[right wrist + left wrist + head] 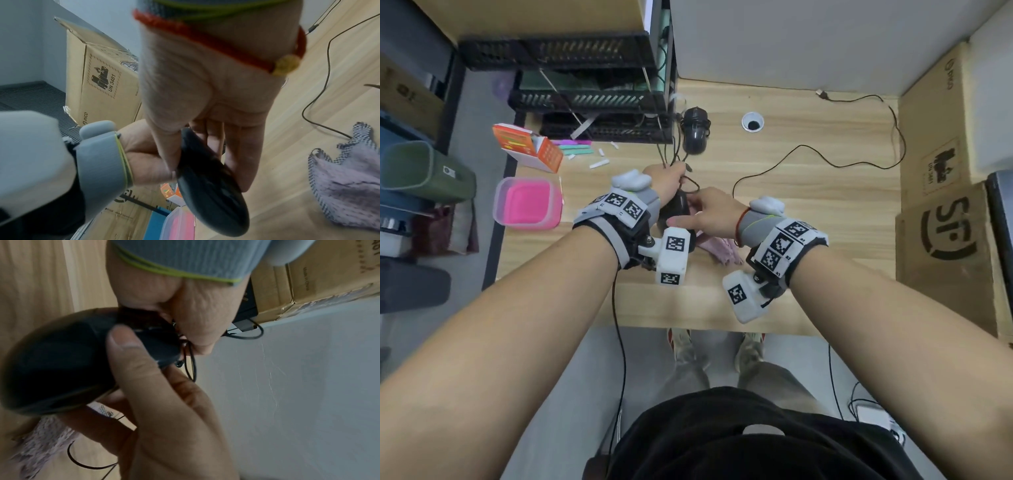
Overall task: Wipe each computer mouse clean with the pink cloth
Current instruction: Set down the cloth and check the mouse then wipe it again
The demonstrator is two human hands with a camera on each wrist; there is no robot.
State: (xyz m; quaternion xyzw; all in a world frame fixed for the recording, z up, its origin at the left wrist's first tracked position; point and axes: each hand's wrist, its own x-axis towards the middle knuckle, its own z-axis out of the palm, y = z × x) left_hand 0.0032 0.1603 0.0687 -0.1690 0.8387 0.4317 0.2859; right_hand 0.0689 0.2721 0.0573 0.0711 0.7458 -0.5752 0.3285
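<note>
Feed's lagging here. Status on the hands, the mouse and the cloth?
Left hand and right hand both grip one black mouse above the desk. Pink cloth lies loose on the desk, unheld. Second mouse farther back; cables tangled between them.

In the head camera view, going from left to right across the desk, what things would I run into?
Pink container → orange box → left hand gripping the held mouse → pink cloth → round cable hole → cardboard boxes.
</note>
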